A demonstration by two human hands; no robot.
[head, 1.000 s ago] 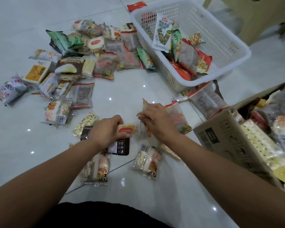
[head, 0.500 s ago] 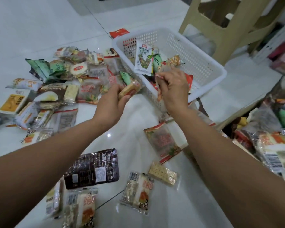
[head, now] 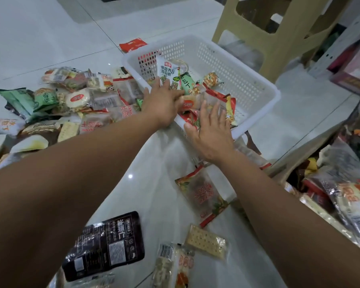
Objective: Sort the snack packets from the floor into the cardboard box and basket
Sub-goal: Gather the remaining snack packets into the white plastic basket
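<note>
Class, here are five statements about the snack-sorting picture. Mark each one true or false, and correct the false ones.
1. Both hands reach over the near rim of the white basket. True.
2. The basket is empty. False: it already holds several packets, among them a white packet with green print.
3. A black packet lies on the floor below the left arm. True.
4. The right hand grips a packet tightly in a fist. False: its fingers are spread flat and open over the packets.
5. A cracker packet lies on the floor near the bottom of the picture. True.
</note>
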